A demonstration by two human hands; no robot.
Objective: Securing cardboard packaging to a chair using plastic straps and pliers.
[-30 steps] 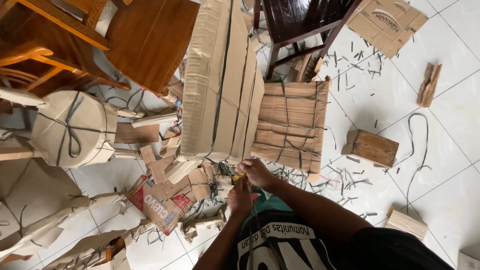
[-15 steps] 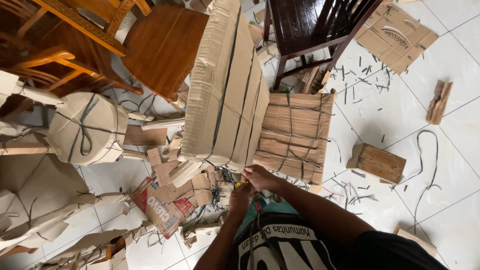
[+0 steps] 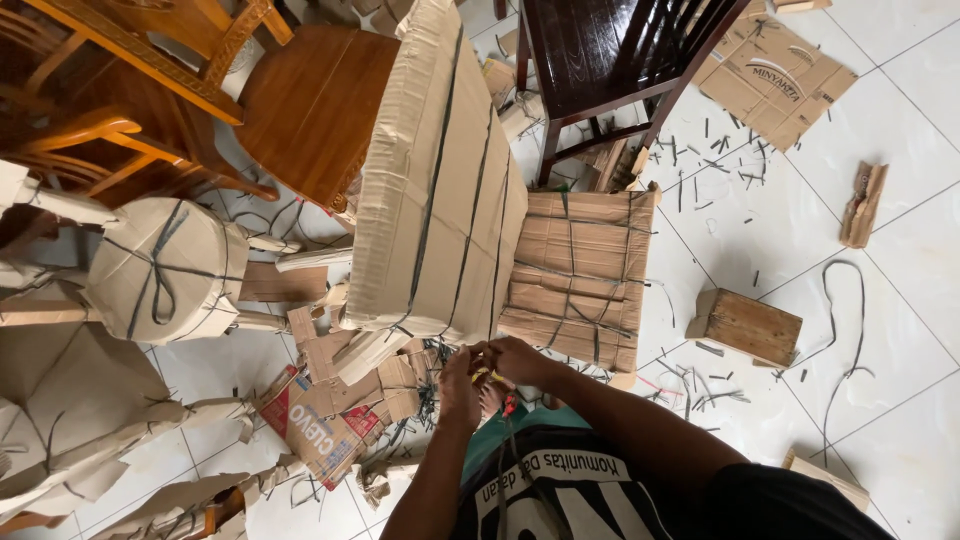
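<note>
Both hands meet just below the near edge of the cardboard-wrapped chair [image 3: 440, 190], a little under the picture's centre. The left hand [image 3: 460, 385] and the right hand [image 3: 520, 362] are pressed together, fingers pinched on a small yellow object [image 3: 484, 377] between them; what it is cannot be made out. Dark straps [image 3: 430, 200] run lengthwise over the wrapping to its lower edge, right above the hands.

At 3 o'clock from the hands a wooden block [image 3: 745, 325] sits on the tiled floor [image 3: 900, 250], with open tile beyond it except for strap offcuts. At 9 o'clock lies a heap of torn cardboard scraps [image 3: 340, 400], and farther out a round wrapped bundle [image 3: 165, 270]. At 12 o'clock, past the wrapped chair, stands a dark wooden chair [image 3: 610, 50].
</note>
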